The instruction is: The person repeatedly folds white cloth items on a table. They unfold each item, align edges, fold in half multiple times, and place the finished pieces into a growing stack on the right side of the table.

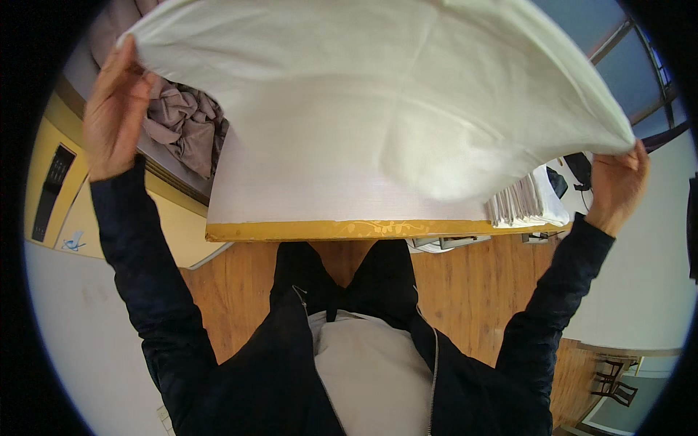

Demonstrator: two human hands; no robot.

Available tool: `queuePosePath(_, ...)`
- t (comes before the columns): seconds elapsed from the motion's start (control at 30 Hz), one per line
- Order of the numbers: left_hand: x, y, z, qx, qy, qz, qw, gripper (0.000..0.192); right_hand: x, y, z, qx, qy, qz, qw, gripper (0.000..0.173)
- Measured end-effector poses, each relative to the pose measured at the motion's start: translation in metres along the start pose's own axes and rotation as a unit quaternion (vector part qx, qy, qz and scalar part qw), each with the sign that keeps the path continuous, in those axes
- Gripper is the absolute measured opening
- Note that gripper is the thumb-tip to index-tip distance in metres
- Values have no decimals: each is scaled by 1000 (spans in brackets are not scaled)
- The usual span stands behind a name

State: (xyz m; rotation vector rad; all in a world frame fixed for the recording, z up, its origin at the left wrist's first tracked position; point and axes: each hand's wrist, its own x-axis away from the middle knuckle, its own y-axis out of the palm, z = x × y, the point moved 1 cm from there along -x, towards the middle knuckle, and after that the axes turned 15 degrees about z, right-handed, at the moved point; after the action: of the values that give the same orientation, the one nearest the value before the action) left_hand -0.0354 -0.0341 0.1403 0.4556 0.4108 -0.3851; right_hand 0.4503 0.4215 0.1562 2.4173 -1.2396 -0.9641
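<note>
A large white cloth (349, 60) is spread wide in the air between my two hands, its far edge running past the top of the view. My left hand (115, 109) pinches one corner at the upper left. At the right, my right hand (621, 182) grips another corner between thumb and fingers. Beneath the cloth lies a pale tabletop (305, 201) with a yellow patterned front edge, partly hidden by the fabric. A stack of folded white cloths (529, 201) sits at the table's front right corner, below my right hand.
Crumpled mauve fabric (188, 125) lies to the table's left, beside my left hand. A cream-coloured appliance (163, 218) with a dark panel stands at the left. Dark items and a cable (581, 188) show behind the stack. A wooden chair (616, 381) is far off at lower right.
</note>
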Motion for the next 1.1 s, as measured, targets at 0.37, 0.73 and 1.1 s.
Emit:
queuePosePath(0.37, 204, -122, -179, -204, -329, -1, 922, 23, 172, -91, 156, 212, 247, 141, 935, 36)
queuePosePath(0.73, 287, -160, -237, -171, -405, 15, 898, 27, 253, -130, 240, 368, 337, 189, 846, 10)
queuePosePath(1.1, 333, -190, -231, -258, -466, -59, 844, 31, 285, -183, 226, 385, 348, 207, 829, 11)
